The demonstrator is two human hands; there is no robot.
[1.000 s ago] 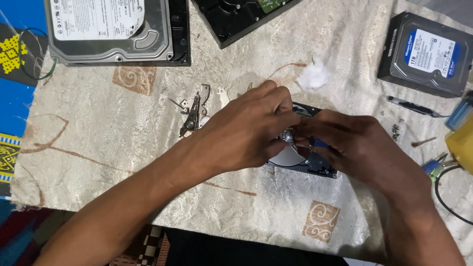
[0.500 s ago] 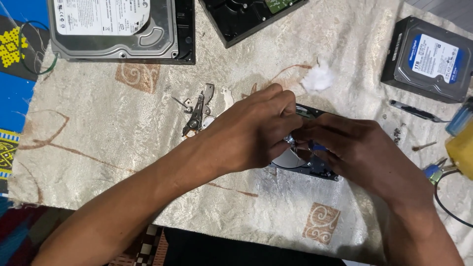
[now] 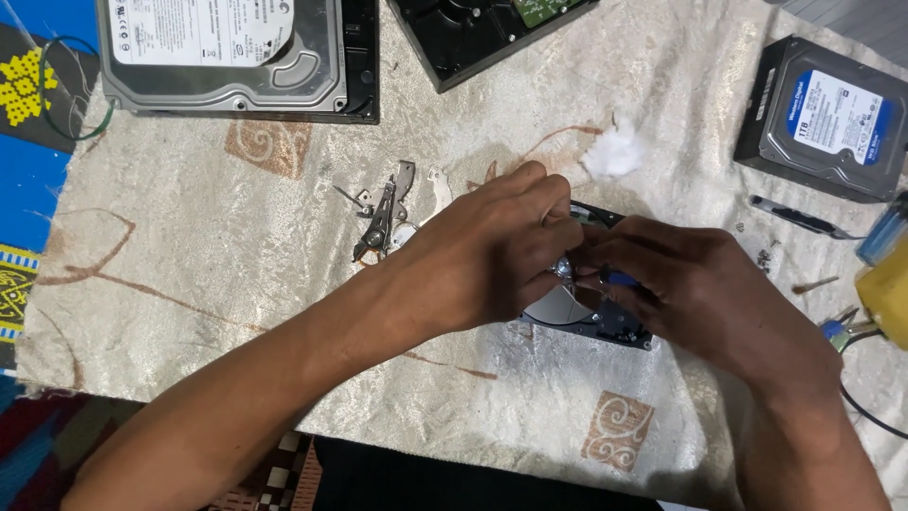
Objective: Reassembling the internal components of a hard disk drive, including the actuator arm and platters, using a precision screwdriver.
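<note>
I am working over the open hard drive (image 3: 591, 317), which is lying flat on the cream cloth (image 3: 189, 265) a little right of the middle. My left hand (image 3: 487, 255) is covering its left half, fingers curled down onto the shiny disc. My right hand (image 3: 695, 289) is covering its right half, and its fingertips are pinching a small blue-handled tool (image 3: 619, 278) just above the disc. Whether my left fingers are gripping anything I cannot tell; they are bent and pressed close together.

Room around the drive is mixed. Below it the cloth is lying bare down to the near edge. Left of it, small loose metal parts (image 3: 388, 216) are sitting just beside my left knuckles. Above and to the right of the drive a tuft of white cotton (image 3: 615, 153) is lying near. Well above and to the left of the drive, a large silver drive (image 3: 227, 47) is running off the top edge, and a black opened case (image 3: 473, 33) is also getting cut off there. To the upper right of the drive, a black drive with a blue label (image 3: 821, 118) is sitting well apart, with a dark pen-like tool (image 3: 799, 218) below it.

My hands are hiding most of the drive; only its lower edge and a wedge of disc are showing. At the far right edge, a yellow object (image 3: 889, 293) is getting cropped and hard to make out.
</note>
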